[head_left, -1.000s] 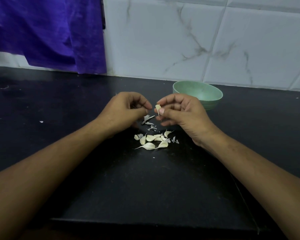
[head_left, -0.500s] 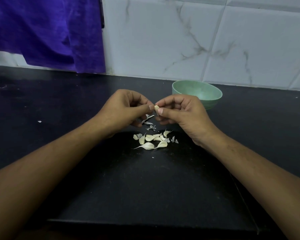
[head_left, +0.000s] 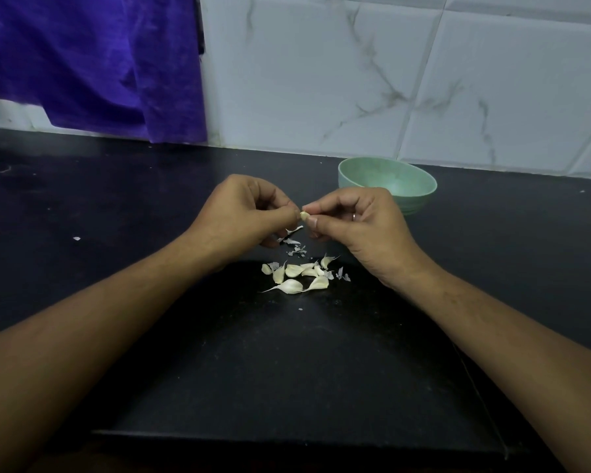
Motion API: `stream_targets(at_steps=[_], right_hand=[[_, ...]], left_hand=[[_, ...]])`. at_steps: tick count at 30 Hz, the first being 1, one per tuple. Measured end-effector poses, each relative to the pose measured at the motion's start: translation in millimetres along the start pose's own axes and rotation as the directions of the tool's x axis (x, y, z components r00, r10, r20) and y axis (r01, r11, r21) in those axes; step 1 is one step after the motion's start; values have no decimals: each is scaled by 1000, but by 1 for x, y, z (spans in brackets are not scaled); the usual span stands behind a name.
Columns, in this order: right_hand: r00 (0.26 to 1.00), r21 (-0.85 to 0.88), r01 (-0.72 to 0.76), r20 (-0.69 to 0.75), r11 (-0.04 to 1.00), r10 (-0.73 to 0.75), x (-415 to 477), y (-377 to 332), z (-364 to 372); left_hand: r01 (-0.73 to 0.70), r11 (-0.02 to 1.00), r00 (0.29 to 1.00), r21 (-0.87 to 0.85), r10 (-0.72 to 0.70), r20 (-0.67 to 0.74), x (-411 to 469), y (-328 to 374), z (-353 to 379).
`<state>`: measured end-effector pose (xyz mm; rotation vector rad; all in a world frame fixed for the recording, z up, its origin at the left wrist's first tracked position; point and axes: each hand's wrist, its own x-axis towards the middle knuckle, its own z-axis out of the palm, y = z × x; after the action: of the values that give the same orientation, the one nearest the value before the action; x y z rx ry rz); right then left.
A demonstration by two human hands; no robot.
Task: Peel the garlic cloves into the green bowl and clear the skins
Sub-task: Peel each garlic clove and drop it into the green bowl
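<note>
The right hand (head_left: 354, 220) pinches a small garlic clove (head_left: 304, 216) between thumb and forefinger, and the left hand (head_left: 243, 213), fingers curled, nips the clove's other end; most of the clove is hidden by the fingertips. Below them, torn skins (head_left: 296, 248) lie on the black countertop (head_left: 82, 199), partly hidden under the left hand. Nearer, a pile of unpeeled cloves (head_left: 297, 276) rests on a black board (head_left: 287, 370). The green bowl (head_left: 420, 196) stands just behind the right hand, which hides its near wall. A purple cloth (head_left: 93, 63), cut off at the top, hangs at the marbled tile wall (head_left: 355, 80).
</note>
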<state>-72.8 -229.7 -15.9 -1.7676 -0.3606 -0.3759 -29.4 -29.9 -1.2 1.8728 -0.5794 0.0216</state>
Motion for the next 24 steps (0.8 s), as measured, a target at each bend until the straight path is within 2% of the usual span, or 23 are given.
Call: stream_targets(at_steps=[5,9,18,24], right_hand=[[1000,-1,8,14,1000,-8,0,0,1],[1000,47,-12,-23,999,13,2,1,-1],[1000,56,-10,0,998,10,1,-1,-6],[1000,47,-19,9,999,19,0,-3,-3]], left_hand=[[32,999,999,-15,-32,-37,0,-1,4],[39,995,999,-91,-39,7,0,0,3],[6,996,997,-84,1,78,-1,1,-1],[1,999,1000,-47,-1,0,-2,0,5]])
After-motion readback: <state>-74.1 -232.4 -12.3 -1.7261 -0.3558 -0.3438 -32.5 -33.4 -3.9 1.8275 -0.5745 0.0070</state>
